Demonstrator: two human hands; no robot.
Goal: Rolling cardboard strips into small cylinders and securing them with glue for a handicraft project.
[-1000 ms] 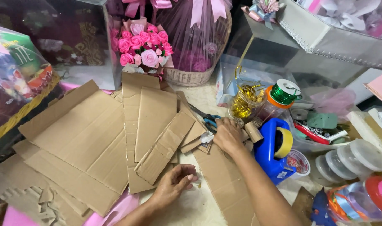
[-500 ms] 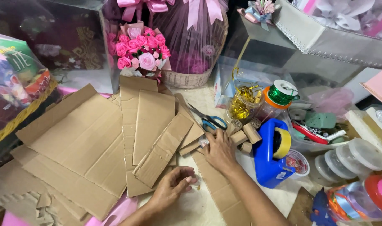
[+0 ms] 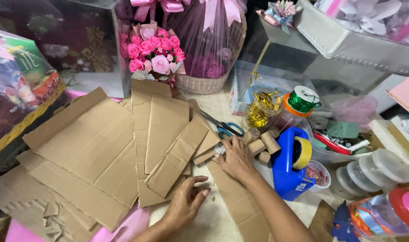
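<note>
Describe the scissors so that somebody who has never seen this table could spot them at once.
Start at the wicker basket wrapped in pink netting at the back of the table. Just in front of it, past the brown cardboard strips, the scissors lie flat beyond the right hand. Their blue-green handles set them apart from the cardboard around them.

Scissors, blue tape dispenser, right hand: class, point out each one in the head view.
Scissors (image 3: 230, 130): head view, on the blue handle loops.
Blue tape dispenser (image 3: 286, 172): head view, on its blue body.
Right hand (image 3: 235, 157): head view, on the back of the hand.
</note>
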